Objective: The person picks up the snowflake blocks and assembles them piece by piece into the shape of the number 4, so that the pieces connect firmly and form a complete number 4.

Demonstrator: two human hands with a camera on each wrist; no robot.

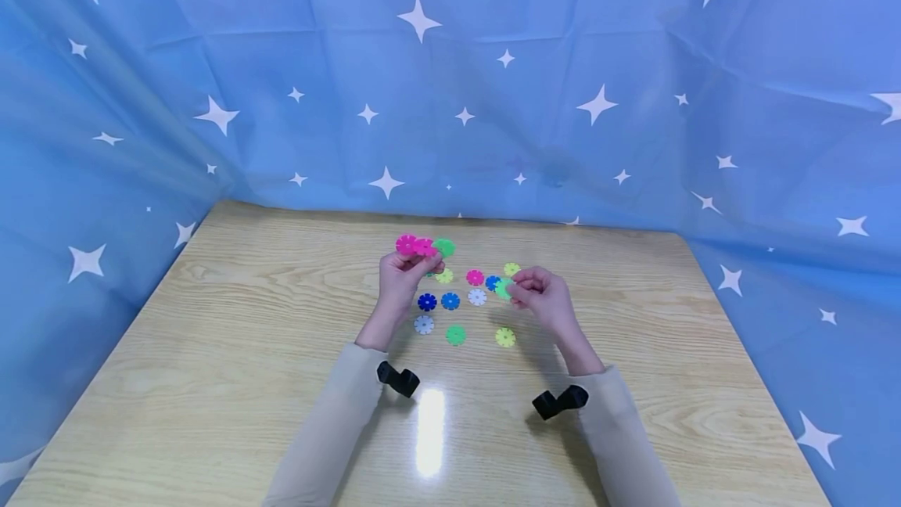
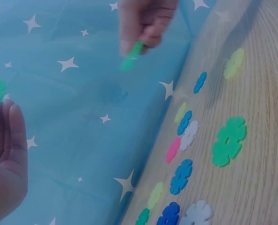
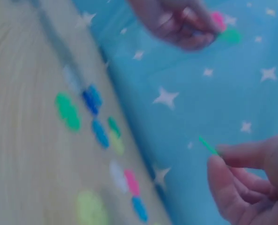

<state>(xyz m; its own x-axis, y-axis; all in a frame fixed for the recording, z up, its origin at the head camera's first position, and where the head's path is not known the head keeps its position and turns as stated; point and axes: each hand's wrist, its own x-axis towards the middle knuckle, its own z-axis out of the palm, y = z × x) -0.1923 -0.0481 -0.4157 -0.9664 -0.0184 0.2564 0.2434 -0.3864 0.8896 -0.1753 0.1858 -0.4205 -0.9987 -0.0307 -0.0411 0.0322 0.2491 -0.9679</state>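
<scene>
My left hand (image 1: 398,282) pinches a joined row of notched plastic discs, raised over the far part of the table. A pink disc (image 1: 406,245) is at the row's left end, a second pink disc (image 1: 425,247) sits in the middle, and a green disc (image 1: 444,247) is at the right. Between thumb and fingertips, my right hand (image 1: 547,300) pinches a single green disc (image 1: 503,289). The right wrist view shows this green disc (image 3: 207,145) edge-on, apart from the left hand's row. Fingers cover part of each held piece.
Several loose discs lie flat on the wooden table (image 1: 246,350) beneath and between the hands, among them a dark blue disc (image 1: 427,302), a white disc (image 1: 477,297), a green disc (image 1: 456,335) and a yellow disc (image 1: 505,337). A blue star-printed curtain (image 1: 457,147) borders the table's back and sides.
</scene>
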